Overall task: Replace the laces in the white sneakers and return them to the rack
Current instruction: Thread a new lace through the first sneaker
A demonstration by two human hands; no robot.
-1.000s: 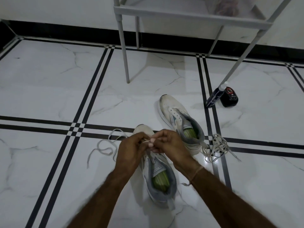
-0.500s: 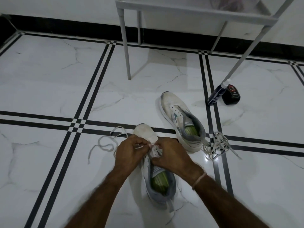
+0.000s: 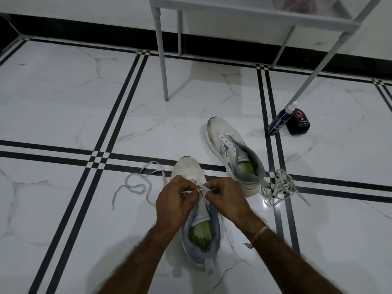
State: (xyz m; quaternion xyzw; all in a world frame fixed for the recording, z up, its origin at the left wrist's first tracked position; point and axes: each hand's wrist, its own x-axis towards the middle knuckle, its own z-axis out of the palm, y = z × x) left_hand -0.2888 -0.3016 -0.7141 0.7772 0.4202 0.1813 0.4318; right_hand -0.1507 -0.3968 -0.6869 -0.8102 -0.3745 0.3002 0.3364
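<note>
Lower now, left hand [image 3: 176,201] and right hand [image 3: 228,200] pinch a lace [image 3: 199,189] over the near sneaker [image 3: 186,168] — bottle [image 3: 279,120] and tin [image 3: 298,125] stand well apart.

Left hand [image 3: 175,201], right hand [image 3: 228,198] on lace [image 3: 200,189]

A: Floor [image 3: 63,102]?
B: White marble-look tile, glossy. Paired black stripes [image 3: 118,98] cross it in a grid. Black skirting [image 3: 84,32] under a white wall [image 3: 74,5].
A: Loose items?
B: Far right: dark bottle [image 3: 280,122], white cap, tilted, over a stripe pair. Squat black container [image 3: 298,125], red mark on top, just beside it, seemingly touching.
</note>
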